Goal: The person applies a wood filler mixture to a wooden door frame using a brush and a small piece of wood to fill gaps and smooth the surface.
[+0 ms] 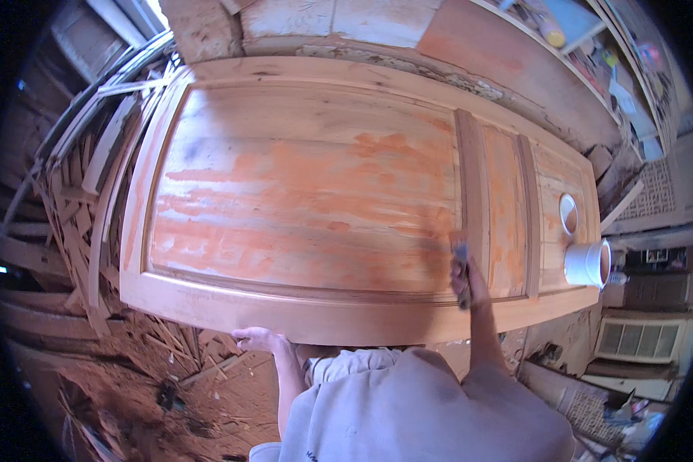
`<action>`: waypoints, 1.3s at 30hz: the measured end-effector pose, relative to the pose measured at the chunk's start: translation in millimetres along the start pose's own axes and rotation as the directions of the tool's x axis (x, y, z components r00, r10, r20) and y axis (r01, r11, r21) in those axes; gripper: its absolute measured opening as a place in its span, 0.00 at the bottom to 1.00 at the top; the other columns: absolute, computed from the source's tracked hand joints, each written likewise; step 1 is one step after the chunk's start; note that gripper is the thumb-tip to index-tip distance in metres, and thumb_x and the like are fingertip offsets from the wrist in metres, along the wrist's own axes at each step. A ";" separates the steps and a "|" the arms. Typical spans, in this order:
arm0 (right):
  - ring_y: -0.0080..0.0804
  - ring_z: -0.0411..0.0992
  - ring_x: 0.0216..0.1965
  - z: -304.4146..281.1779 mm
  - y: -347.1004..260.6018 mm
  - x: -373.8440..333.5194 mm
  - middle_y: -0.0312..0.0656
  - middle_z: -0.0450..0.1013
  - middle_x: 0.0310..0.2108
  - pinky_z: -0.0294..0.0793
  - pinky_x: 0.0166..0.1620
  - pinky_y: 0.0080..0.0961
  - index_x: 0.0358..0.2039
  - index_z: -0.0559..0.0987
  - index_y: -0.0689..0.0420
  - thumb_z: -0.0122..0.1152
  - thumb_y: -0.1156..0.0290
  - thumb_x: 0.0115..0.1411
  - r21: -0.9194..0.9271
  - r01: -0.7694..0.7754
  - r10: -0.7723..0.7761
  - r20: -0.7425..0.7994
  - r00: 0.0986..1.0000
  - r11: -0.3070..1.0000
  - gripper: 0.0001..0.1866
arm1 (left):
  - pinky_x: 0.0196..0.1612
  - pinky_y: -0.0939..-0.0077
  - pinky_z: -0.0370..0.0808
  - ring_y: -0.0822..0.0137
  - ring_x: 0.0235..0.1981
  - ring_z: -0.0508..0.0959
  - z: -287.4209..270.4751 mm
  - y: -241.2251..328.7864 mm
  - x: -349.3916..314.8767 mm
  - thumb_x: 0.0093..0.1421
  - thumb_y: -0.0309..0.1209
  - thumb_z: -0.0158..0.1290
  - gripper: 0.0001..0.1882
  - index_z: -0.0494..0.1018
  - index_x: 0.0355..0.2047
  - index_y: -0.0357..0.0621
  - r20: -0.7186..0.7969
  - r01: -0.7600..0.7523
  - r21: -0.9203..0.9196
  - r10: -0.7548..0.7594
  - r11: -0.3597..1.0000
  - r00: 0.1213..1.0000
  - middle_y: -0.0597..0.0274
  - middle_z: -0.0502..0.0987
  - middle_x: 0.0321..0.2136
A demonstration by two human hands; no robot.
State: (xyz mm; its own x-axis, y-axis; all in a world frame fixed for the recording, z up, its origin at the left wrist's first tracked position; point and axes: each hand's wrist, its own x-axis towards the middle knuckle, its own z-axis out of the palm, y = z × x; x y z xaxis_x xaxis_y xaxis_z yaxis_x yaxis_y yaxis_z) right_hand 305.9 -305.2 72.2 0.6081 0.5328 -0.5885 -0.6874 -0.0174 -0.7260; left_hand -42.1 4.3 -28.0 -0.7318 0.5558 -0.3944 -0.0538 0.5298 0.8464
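A large wooden door (362, 319) with framed panels lies flat in front of me. Streaks of orange coating cover much of its big panel and part of the narrow one. My right hand (473, 281) is closed round the handle of a paintbrush (460, 250), whose bristle end points away from me. The brush is over the right end of the big panel, beside a raised crosspiece; whether it touches the wood I cannot tell. My left hand (260, 339) rests at the door's near edge, fingers stretched out to the left, holding nothing.
A white tub (581, 264) and a white-rimmed round container (568, 214) stand on the door's right end. Scrap wood strips (77, 215) are heaped at left. Sawdust (223, 404) covers the floor. Cluttered shelves (585, 46) stand at far right.
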 end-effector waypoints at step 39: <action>0.17 0.58 0.22 -442.3 124.3 -180.9 0.29 0.63 0.22 0.58 0.25 0.19 0.28 0.71 0.56 0.49 0.56 0.71 -0.503 0.349 -0.596 -0.501 0.628 0.791 0.19 | 0.66 0.49 0.56 0.42 0.66 0.57 -175.1 -203.7 -455.5 0.67 0.39 0.49 0.29 0.58 0.62 0.33 0.725 -0.769 -0.638 0.360 0.032 -0.587 0.36 0.59 0.62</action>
State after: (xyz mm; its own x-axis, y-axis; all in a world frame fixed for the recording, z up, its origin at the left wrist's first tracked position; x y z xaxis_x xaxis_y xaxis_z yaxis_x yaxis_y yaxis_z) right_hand 286.0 -778.0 -69.0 0.9902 -0.0786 -0.1152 -0.1316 -0.2535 -0.9583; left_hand 183.2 -469.0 41.8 0.9031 0.3287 0.2765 0.1273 -0.8196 0.5587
